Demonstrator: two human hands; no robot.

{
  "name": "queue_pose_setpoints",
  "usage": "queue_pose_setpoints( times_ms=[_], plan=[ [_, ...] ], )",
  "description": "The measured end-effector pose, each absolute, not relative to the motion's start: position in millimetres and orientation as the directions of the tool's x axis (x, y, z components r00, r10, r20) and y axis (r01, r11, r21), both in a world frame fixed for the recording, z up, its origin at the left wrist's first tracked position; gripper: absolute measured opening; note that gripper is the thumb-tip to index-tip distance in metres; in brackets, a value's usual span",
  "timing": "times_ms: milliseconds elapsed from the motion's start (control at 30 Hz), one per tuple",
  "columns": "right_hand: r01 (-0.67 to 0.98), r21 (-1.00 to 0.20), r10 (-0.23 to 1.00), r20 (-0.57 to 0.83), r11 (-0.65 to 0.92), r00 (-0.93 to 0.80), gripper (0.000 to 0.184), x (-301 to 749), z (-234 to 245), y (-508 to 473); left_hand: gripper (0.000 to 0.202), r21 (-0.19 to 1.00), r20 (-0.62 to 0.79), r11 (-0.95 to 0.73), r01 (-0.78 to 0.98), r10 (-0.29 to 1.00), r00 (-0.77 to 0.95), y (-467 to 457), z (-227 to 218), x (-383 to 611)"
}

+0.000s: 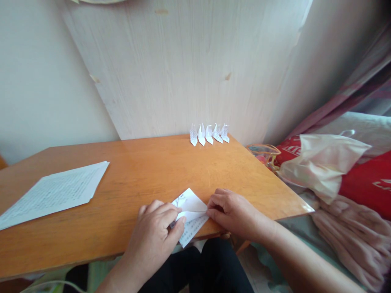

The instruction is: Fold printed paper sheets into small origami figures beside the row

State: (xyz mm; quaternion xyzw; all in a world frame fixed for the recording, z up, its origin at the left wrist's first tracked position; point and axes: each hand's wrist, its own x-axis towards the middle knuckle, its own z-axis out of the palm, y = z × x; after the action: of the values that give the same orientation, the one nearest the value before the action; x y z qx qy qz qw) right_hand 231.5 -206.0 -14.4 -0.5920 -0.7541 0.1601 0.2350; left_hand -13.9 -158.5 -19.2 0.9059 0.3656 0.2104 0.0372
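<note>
A folded sheet of printed paper (pixel 194 203) lies at the front edge of the wooden table, one corner pointing away from me and the near corner reaching past the edge. A fold line or raised flap runs across its middle. My left hand (pixel 157 228) grips its left corner between thumb and fingers. At the right corner, my right hand (pixel 230 209) pinches the paper with thumb and forefinger. Several folded paper figures (pixel 209 134), white with some print, stand in a row at the table's far edge.
A stack of printed sheets (pixel 58 191) lies on the left of the wooden table (pixel 146 167). Beyond the table's right edge are a cream plastic bag (pixel 324 158), red bags (pixel 366 183) and a pink cloth (pixel 354 236). A pale panel (pixel 183 73) rises behind the table.
</note>
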Motion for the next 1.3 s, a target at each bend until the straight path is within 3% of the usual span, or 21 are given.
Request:
queue_pose_setpoints(
  times_ms=[367, 667, 1000, 1300],
  plan=[
    [0.894, -0.431, 0.992, 0.063, 0.125, -0.108, 0.008, 224.3, -7.1, -201.8, 0.019, 0.283, 0.339, -0.717, 0.638, 0.696, 0.632, -158.1, -17.2, -14.7],
    [0.885, -0.439, 0.988, 0.063, 0.153, -0.14, 0.01, 226.0, -7.9, -200.3, 0.018, 0.397, 0.317, -0.638, 0.66, 0.77, 0.554, -158.4, -19.4, -20.6],
    [0.89, -0.432, 0.987, -0.001, 0.147, -0.163, 0.011, 227.4, -5.5, -197.2, 0.027, 0.401, 0.302, -0.655, 0.64, 0.755, 0.582, -163.5, -21.8, -25.7],
    [0.883, -0.437, 0.984, 0.028, 0.172, -0.177, 0.02, 226.1, -3.6, -199.4, 0.025, 0.416, 0.326, -0.649, 0.637, 0.761, 0.562, -159.9, -26.0, -21.2]
  ],
)
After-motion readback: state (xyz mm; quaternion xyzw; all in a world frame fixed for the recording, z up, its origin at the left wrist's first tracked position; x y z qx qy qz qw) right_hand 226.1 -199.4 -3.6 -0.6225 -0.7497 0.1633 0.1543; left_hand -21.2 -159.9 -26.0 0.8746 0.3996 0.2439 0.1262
